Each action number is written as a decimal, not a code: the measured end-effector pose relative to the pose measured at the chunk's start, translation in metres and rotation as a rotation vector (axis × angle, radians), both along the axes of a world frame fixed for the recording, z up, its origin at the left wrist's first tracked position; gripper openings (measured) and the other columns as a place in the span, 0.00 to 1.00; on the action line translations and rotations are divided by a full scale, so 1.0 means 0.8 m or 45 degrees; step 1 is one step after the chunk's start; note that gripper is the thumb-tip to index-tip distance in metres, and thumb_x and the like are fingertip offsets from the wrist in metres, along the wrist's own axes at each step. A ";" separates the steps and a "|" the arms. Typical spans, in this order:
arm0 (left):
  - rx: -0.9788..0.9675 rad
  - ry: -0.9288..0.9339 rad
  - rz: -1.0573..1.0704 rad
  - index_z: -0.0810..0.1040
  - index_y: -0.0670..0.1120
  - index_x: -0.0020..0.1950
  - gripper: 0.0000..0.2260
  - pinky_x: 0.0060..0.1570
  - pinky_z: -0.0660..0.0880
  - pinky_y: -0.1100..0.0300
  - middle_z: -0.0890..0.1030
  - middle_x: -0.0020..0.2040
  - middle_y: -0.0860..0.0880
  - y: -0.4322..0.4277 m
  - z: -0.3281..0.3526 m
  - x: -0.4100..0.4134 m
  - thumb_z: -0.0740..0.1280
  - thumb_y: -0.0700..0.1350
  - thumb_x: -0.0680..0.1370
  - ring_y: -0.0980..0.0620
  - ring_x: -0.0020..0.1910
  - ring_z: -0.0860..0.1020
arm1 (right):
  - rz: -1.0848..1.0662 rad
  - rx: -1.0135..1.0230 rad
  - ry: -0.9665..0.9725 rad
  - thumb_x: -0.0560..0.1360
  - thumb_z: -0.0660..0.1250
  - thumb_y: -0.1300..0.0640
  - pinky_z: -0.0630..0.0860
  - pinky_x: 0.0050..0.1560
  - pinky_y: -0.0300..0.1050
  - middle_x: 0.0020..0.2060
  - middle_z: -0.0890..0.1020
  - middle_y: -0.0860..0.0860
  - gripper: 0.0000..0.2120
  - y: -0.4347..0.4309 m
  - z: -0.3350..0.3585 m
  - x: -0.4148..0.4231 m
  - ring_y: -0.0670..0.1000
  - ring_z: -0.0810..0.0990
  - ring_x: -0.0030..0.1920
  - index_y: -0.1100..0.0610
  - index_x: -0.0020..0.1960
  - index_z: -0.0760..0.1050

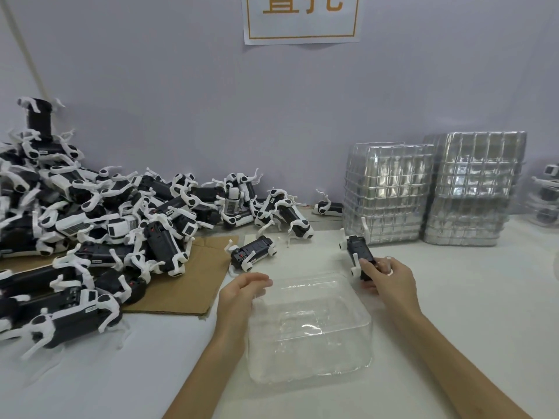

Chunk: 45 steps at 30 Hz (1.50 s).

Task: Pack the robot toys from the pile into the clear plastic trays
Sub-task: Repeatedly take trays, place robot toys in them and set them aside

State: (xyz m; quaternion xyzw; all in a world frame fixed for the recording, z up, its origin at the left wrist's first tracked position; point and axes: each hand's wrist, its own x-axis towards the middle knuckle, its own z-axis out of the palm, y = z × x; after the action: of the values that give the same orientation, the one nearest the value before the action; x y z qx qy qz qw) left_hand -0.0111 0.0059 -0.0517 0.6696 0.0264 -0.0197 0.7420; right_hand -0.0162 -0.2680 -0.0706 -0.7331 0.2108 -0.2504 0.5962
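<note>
Tray: the shallow clear plastic tray (pixel 302 370) lies flat on the white tabletop (pixel 469 297), directly in front of you.
Left hand: your left hand (pixel 242 290) is at the tray's far-left corner, fingers loosely curled and holding nothing. Whether it touches the rim cannot be told.
Right hand: your right hand (pixel 385 279) is just beyond the tray's far-right corner, fingers and thumb pinching the near end of a toy.
Held toy: the black-and-white four-legged robot toy (pixel 357 252) points away from the tray, white legs splayed to both sides.
Loose toy: a second robot toy (pixel 252 252) of the same kind lies on the tabletop beyond the tray's far-left corner, apart from your left hand.
Pile: the heap of black-and-white robot toys (pixel 90 222) sits left of the tray and well apart from it, partly on a flat brown cardboard sheet (pixel 193 282).
Stock: two stacks of nested clear plastic trays (pixel 390 192) stand beyond the tray to the right, against the pale wall.
Sign: a white paper sign with an orange border (pixel 302 19) hangs on the wall, far beyond the tray.
</note>
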 end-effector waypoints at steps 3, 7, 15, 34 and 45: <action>0.043 -0.033 -0.061 0.84 0.48 0.48 0.12 0.56 0.72 0.54 0.86 0.47 0.52 -0.004 0.005 -0.008 0.67 0.42 0.66 0.49 0.54 0.79 | -0.091 -0.110 -0.072 0.73 0.75 0.57 0.77 0.39 0.46 0.36 0.83 0.55 0.09 0.000 0.010 -0.007 0.50 0.83 0.30 0.62 0.46 0.80; 0.042 -0.057 -0.037 0.83 0.49 0.49 0.12 0.53 0.72 0.58 0.86 0.47 0.53 -0.009 0.003 -0.009 0.67 0.41 0.68 0.52 0.51 0.79 | -0.011 -0.435 -0.404 0.74 0.74 0.64 0.80 0.40 0.48 0.50 0.84 0.45 0.17 0.014 0.041 -0.024 0.54 0.84 0.40 0.42 0.41 0.75; 0.061 -0.128 0.123 0.84 0.47 0.50 0.05 0.46 0.74 0.61 0.85 0.49 0.49 0.000 -0.002 0.001 0.69 0.40 0.79 0.51 0.52 0.81 | 0.383 -0.768 -0.621 0.71 0.76 0.67 0.77 0.47 0.32 0.53 0.83 0.36 0.21 0.054 0.058 -0.040 0.39 0.81 0.55 0.49 0.39 0.66; 0.110 -0.215 0.040 0.85 0.50 0.44 0.16 0.46 0.71 0.65 0.86 0.45 0.54 -0.010 0.003 -0.005 0.61 0.34 0.80 0.57 0.50 0.80 | 0.813 -0.942 -0.223 0.72 0.72 0.70 0.73 0.51 0.36 0.51 0.81 0.40 0.22 0.043 0.058 -0.043 0.46 0.79 0.54 0.44 0.55 0.81; 0.310 -0.364 0.049 0.87 0.48 0.41 0.19 0.43 0.70 0.78 0.86 0.45 0.57 -0.006 0.003 0.000 0.62 0.30 0.78 0.69 0.47 0.80 | 0.848 -0.962 -0.161 0.72 0.73 0.70 0.72 0.54 0.32 0.50 0.80 0.39 0.22 0.035 0.068 -0.047 0.43 0.79 0.53 0.43 0.53 0.82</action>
State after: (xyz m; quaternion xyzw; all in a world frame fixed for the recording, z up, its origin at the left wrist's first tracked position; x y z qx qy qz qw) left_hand -0.0110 0.0008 -0.0490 0.7499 -0.0643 0.0931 0.6518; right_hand -0.0542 -0.2401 -0.0163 -0.9083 -0.1762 -0.1495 0.3486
